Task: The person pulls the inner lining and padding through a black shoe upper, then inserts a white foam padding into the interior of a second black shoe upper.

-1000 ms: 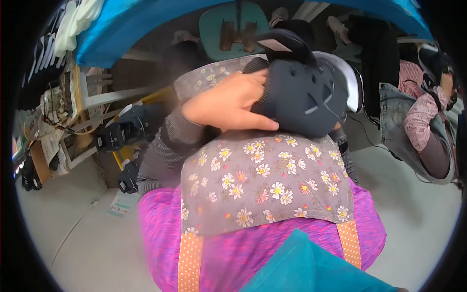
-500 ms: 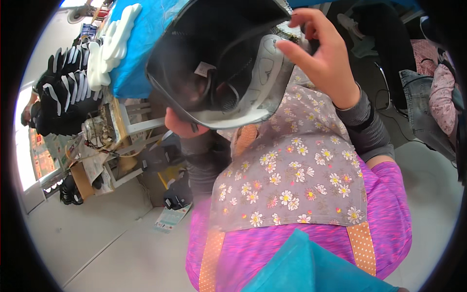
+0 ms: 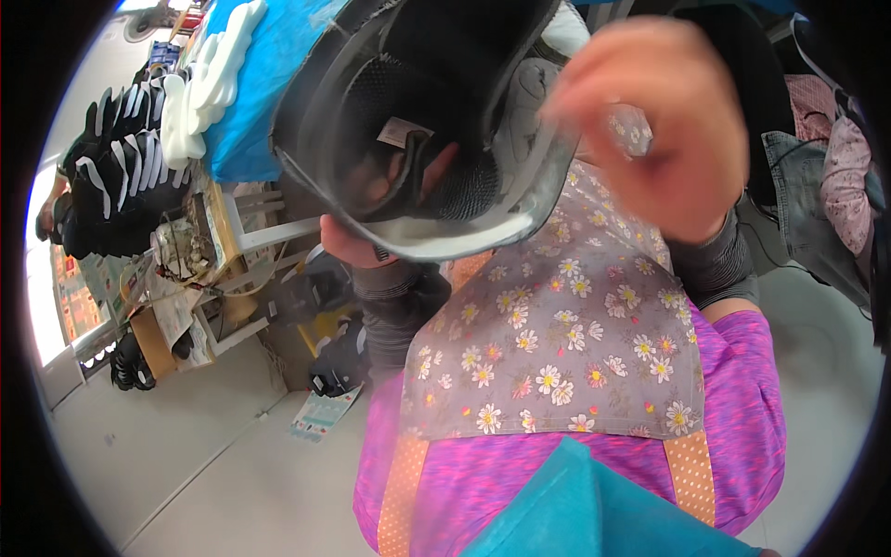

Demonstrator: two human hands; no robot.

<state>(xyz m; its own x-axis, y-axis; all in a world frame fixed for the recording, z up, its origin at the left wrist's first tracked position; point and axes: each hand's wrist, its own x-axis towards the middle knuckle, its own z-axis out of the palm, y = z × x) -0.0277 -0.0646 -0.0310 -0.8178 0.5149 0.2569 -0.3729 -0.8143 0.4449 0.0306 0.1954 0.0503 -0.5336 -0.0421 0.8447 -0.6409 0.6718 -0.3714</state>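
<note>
The right hand (image 3: 664, 130), blurred at one o'clock, closes its fingers on the rim of the dark shoe (image 3: 427, 121) while the left hand (image 3: 348, 246) cups it from beneath, tilting its opening upward above the flowered apron (image 3: 557, 353).

Both hands (image 3: 664, 130) raised, grips closed.

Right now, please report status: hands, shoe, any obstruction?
Left hand under the black shoe, holding it. Right hand at its rim, blurred. Shoe opening faces camera. Nothing blocks it.

A small tan label (image 3: 401, 133) sits inside the dark shoe (image 3: 436, 121).
</note>
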